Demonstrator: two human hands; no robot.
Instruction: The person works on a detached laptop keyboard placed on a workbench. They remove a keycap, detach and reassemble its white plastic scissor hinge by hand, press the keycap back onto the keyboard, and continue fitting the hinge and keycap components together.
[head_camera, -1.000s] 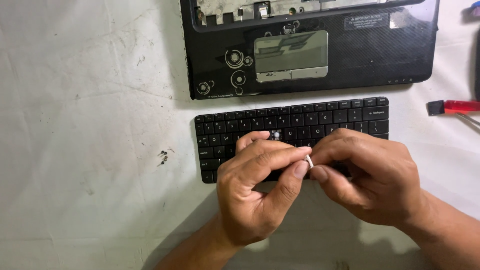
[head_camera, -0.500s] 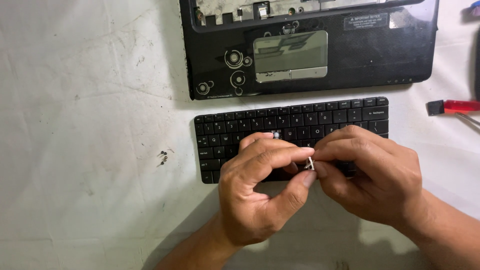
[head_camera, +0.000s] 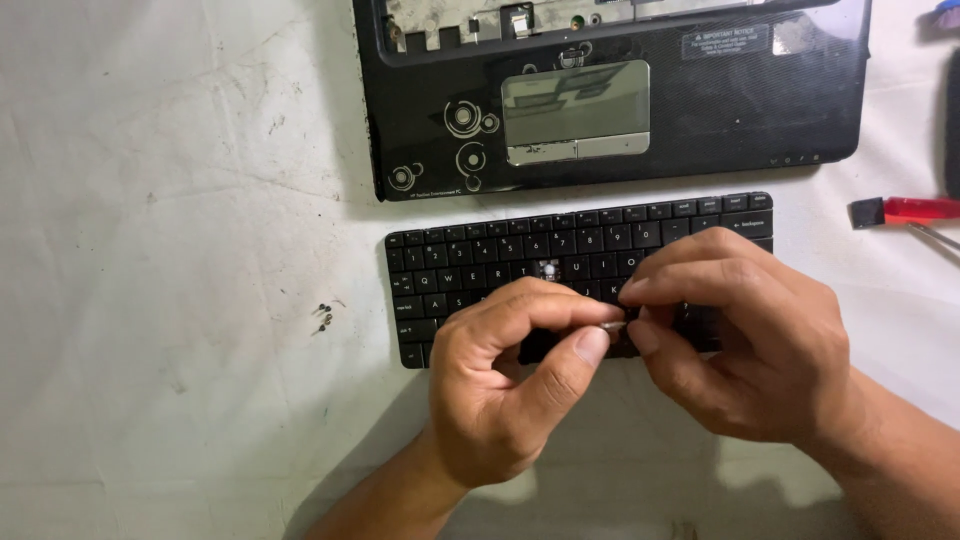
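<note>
Left hand (head_camera: 510, 390) and right hand (head_camera: 755, 340): both grips pinch one small part (head_camera: 614, 324) above keyboard (head_camera: 480, 275); screws (head_camera: 323, 317) on table (head_camera: 170, 200).

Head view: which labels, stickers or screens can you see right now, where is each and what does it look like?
Warning sticker: top right of the laptop palm-rest case, small black rectangle with pale print.
Pale sticker: just right of it, small glossy whitish patch.
No screens or packages in view.
</note>
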